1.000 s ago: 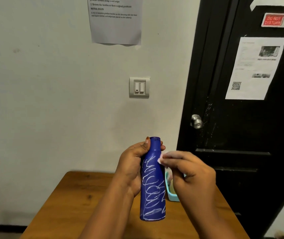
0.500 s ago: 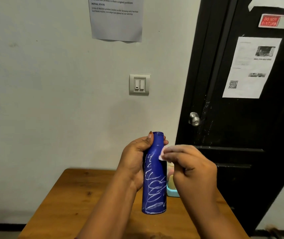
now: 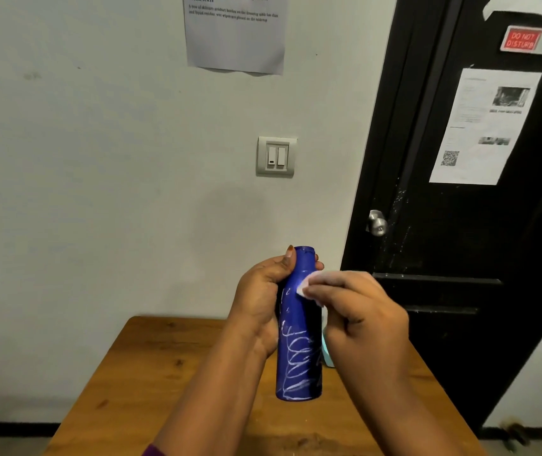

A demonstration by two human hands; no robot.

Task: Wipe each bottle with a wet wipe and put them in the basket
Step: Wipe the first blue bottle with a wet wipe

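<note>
Blue bottle [image 3: 298,350] is held upright in the air between the two hands, narrow end up, above the wooden table [image 3: 164,373]. The left hand [image 3: 261,301] wraps around its upper half from the left, thumb raised beside the neck, probably to steady it and leave the facing side bare for cleaning. The right hand [image 3: 361,311] pinches a small folded wet wipe [image 3: 307,284] in its fingertips and presses it to the bottle's shoulder, just beside the left hand's fingertips. White scribble marks cover the body below the wipe, so most of the wiping seems left to do. Behind the right hand a sliver of a teal container [image 3: 327,355] shows, likely the basket, kept near for the drop; its contents are hidden. In view: one bottle, one wipe, one teal container and two hands, both occupied.
</note>
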